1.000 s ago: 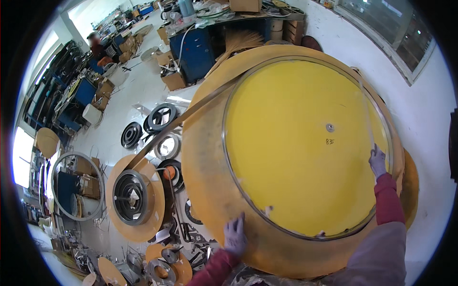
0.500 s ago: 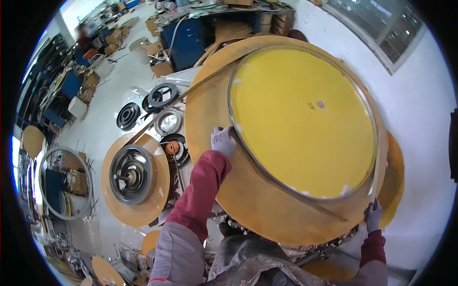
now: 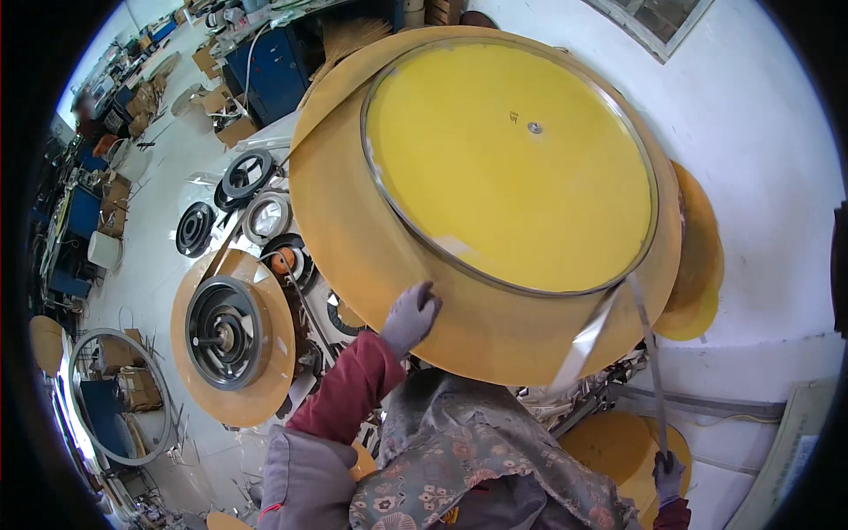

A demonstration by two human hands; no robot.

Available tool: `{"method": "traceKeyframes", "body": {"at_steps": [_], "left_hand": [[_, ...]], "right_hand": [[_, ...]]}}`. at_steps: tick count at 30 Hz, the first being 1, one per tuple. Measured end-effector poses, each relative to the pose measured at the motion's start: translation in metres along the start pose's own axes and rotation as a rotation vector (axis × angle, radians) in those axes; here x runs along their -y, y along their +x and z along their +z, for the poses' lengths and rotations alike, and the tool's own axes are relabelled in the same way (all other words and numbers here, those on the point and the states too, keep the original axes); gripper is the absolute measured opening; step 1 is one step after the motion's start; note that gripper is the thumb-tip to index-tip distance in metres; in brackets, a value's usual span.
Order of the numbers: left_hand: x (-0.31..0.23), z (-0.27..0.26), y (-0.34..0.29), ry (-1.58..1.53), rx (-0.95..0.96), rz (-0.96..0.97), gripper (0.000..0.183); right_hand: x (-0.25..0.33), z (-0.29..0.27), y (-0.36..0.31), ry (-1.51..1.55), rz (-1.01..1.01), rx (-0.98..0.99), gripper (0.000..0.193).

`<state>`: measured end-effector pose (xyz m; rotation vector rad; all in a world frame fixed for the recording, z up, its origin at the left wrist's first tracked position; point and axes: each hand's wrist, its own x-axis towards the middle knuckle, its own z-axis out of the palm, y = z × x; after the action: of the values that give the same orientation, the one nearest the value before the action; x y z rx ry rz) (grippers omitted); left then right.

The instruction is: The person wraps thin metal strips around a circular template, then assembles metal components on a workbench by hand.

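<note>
Apparently, the step is guiding the strip stretched below-right of the yellow disc: the right hand clasps it; below-left, the left hand curls its fingers, hold unclear. Steady tension seems needed next.

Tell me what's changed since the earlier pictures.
The right hand has moved toward the person, from over the right side of the yellow disc to beyond the orange flange. The left hand went up to the disc's left rim, then back to the flange's near-left part. The disc turned clockwise, judging by its mark. Unchanged: the right hand's grip on the strip, and the left-side reel's place.
</note>
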<state>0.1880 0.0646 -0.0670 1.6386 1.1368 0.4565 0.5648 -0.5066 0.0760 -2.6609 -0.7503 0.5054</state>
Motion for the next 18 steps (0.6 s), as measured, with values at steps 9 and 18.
{"method": "traceKeyframes", "body": {"at_steps": [9,18], "left_hand": [[-0.024,0.034,-0.075,-0.13,0.693,-0.136,0.033],[-0.012,0.086,-0.008,-0.783,0.122,-0.157,0.069]], "right_hand": [[0.044,-0.018,0.047,-0.364,-0.22,0.217,0.018],[0.346,0.144,0.174,-0.363,-0.816,0.23,0.016]]}}
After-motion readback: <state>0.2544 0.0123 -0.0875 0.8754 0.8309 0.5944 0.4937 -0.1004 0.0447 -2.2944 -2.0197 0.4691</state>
